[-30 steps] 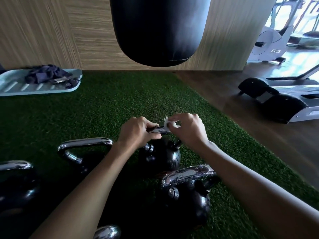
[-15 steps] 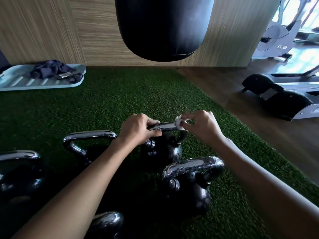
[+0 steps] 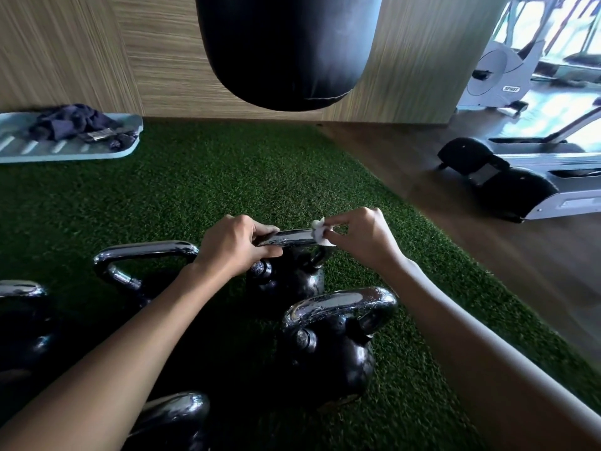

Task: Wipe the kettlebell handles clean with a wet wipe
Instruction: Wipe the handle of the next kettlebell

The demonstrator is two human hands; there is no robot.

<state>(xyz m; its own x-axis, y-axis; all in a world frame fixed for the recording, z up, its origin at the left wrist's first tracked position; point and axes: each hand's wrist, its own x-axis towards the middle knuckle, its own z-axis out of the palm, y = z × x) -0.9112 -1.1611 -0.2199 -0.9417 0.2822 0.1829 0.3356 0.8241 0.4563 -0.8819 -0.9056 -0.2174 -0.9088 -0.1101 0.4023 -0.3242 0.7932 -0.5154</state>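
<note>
Several black kettlebells with chrome handles stand on green turf. My left hand [image 3: 235, 244] grips the left end of the chrome handle [image 3: 294, 237] of the far kettlebell [image 3: 292, 278]. My right hand [image 3: 364, 237] pinches a small white wet wipe [image 3: 320, 235] against the right end of that same handle. A nearer kettlebell [image 3: 331, 353] with a wet-looking handle [image 3: 338, 302] stands just below my right forearm. Another chrome handle [image 3: 146, 250] shows to the left, and two more kettlebells sit at the far left [image 3: 19, 317] and the bottom [image 3: 175, 418].
A black punching bag [image 3: 286, 50] hangs above the turf [image 3: 227, 177] ahead. A pale blue mat [image 3: 65, 151] with a dark cloth [image 3: 74, 125] lies at the back left by the wooden wall. Wooden floor, a treadmill [image 3: 527, 177] and an exercise machine [image 3: 500, 79] are on the right.
My right hand has slid the wipe rightward along the handle, from near my left hand to the handle's right end. My left hand has kept its grip.
</note>
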